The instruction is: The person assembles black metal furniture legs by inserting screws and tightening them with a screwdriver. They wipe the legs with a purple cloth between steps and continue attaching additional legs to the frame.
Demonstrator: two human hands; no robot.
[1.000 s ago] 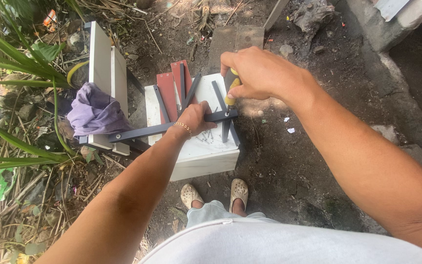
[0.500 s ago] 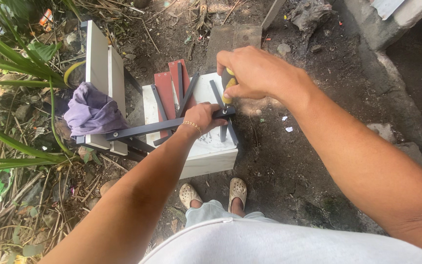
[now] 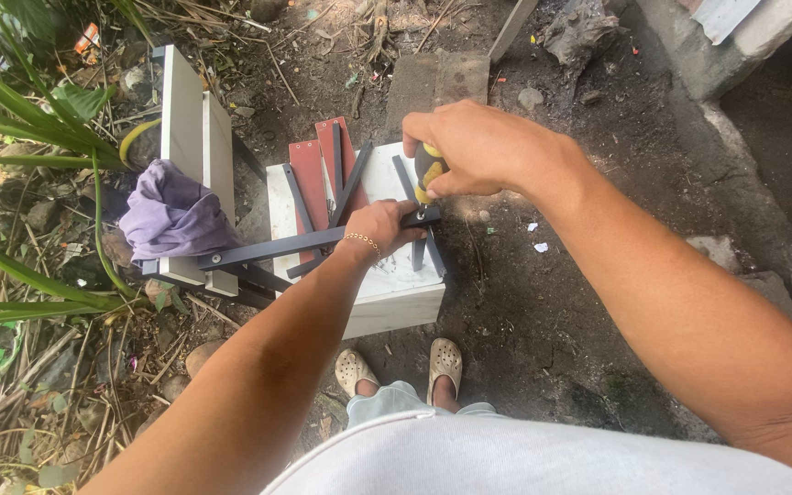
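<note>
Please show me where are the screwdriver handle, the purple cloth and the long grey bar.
screwdriver handle [image 3: 429, 171], head view, yellow-black grip below right hand
purple cloth [image 3: 171, 211], head view, middle of bundle
long grey bar [image 3: 272, 247], head view, mid-length

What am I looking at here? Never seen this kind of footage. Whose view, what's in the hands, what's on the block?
There is no machine: one camera is worn on a person's head and looks down at their own two bare hands, with their feet in pale clogs visible below on dirt ground.

The right hand grips a screwdriver with a yellow and black handle, held upright with its tip down at a dark grey metal bar. The left hand, wearing a thin bracelet, holds that bar down near its end.

The bar rests across a white block. On the block also lie more grey bars and reddish-brown flat strips. To the left stand white boards with a purple cloth draped on them, beside green plants.
</note>
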